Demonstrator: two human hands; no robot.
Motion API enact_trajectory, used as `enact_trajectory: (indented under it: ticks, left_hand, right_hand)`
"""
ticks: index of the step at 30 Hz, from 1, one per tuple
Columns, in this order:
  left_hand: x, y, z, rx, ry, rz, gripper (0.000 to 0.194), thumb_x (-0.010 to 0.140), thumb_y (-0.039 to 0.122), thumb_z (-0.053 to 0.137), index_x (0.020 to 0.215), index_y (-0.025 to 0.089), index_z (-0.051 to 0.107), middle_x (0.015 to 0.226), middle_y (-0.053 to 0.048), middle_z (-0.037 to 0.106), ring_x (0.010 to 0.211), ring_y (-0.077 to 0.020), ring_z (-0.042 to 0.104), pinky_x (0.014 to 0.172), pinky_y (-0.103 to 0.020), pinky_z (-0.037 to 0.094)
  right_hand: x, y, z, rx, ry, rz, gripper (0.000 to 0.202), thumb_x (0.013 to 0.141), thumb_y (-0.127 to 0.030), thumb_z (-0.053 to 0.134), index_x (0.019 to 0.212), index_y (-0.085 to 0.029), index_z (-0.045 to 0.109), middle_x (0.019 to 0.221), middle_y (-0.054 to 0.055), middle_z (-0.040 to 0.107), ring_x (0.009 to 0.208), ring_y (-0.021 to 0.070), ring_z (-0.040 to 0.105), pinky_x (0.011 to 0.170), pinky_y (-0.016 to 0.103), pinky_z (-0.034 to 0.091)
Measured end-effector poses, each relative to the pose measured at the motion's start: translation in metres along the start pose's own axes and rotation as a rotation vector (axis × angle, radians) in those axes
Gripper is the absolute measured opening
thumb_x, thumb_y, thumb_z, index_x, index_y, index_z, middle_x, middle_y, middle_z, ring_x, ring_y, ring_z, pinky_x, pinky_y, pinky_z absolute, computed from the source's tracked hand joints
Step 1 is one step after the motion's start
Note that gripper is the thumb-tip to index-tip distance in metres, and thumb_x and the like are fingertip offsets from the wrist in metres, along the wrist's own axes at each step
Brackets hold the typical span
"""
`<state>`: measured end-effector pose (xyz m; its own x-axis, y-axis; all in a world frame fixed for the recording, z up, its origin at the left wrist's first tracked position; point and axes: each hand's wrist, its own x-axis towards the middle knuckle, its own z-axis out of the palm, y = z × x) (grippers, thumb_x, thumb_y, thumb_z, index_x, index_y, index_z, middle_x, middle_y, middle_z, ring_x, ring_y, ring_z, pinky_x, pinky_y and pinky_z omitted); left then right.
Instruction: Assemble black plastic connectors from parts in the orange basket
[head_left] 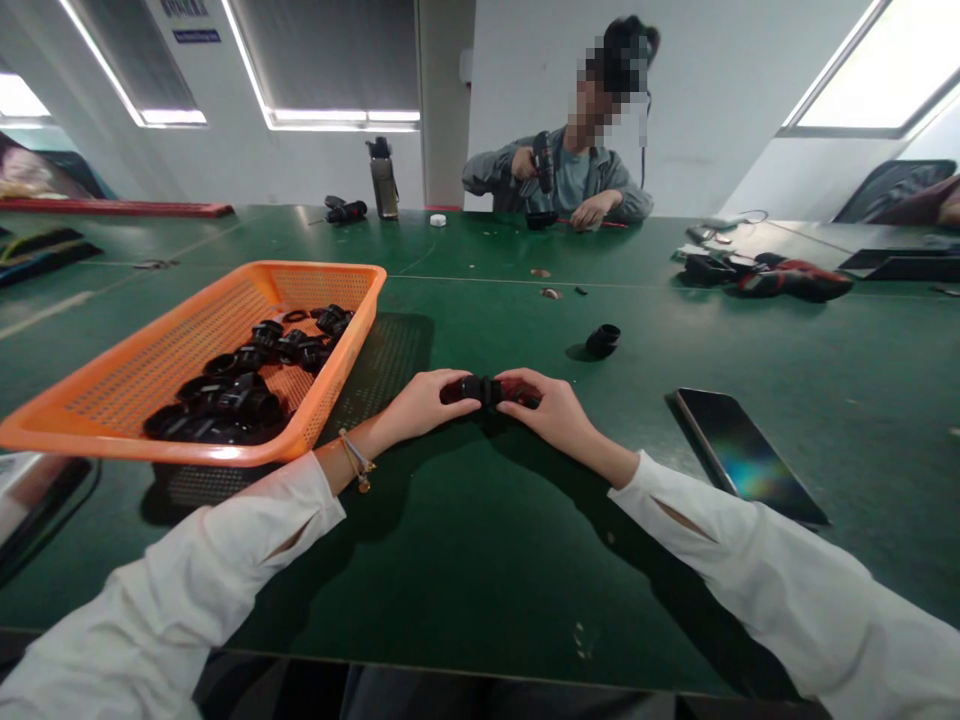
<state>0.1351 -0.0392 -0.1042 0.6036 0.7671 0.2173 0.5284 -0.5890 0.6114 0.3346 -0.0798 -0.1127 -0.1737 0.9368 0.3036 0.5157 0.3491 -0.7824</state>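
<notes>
Low over the green table, both hands grip a black plastic pipe fitting (480, 391) lying crosswise between them. My left hand (431, 402) closes thumb and fingers round its left end. At the other end, the fingers of my right hand (551, 408) are closed on the same dark fitting. Whether it is one piece or two joined pieces cannot be made out. Beyond my right hand, a loose black elbow fitting (603, 341) rests on the table. Left of my left hand stands an orange plastic basket (150, 345) with several black fittings (251, 385) and rings inside.
A smartphone (742, 450) lies beside my right forearm. Across the green table (480, 560), a co-worker (574, 165) holds a power drill (543, 162). A bottle (383, 180) stands at the far side, with a dark tool (345, 211) near it. A red-black bundle (787, 278) lies far right.
</notes>
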Motion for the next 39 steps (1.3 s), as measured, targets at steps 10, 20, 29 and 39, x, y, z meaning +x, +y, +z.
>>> enact_trajectory:
  ticks: [10,20,29,39]
  left_hand:
    - [0.0004,0.0013,-0.0008,0.012,-0.002,-0.008,0.031,0.078,0.037,0.059,0.099,0.015,0.065,0.096,-0.006,0.069,0.087,-0.0211,0.063,0.077,-0.030,0.048]
    - [0.0006,0.0008,-0.0007,0.017,0.001,0.003,0.031,0.078,0.037,0.059,0.097,0.014,0.065,0.095,-0.007,0.069,0.087,-0.0212,0.062,0.077,-0.030,0.048]
    - [0.0000,0.0009,-0.0009,0.015,0.001,0.003,0.032,0.078,0.039,0.059,0.099,0.014,0.064,0.097,-0.007,0.069,0.085,-0.0208,0.063,0.075,-0.030,0.048]
    - [0.0004,0.0017,-0.0015,0.004,-0.006,0.007,0.033,0.078,0.038,0.059,0.099,0.013,0.064,0.097,-0.008,0.068,0.084,-0.0210,0.063,0.075,-0.030,0.047]
  right_hand:
    - [-0.0004,-0.0009,0.0005,0.012,0.008,0.011,0.026,0.069,-0.014,0.066,0.095,-0.020,0.065,0.080,0.001,0.072,0.074,0.0161,0.068,0.070,0.031,0.054]
    - [-0.0006,-0.0021,-0.0001,-0.009,-0.007,0.035,0.027,0.071,-0.014,0.064,0.098,-0.018,0.065,0.083,0.003,0.073,0.075,0.0162,0.068,0.071,0.031,0.054]
    - [-0.0001,0.0005,0.0004,-0.011,-0.006,0.021,0.025,0.073,-0.016,0.064,0.097,-0.020,0.066,0.082,0.002,0.073,0.075,0.0166,0.068,0.070,0.031,0.054]
    - [-0.0001,-0.0043,-0.0002,-0.039,-0.015,0.046,0.025,0.073,-0.015,0.063,0.097,-0.019,0.065,0.081,0.002,0.073,0.074,0.0170,0.068,0.071,0.032,0.054]
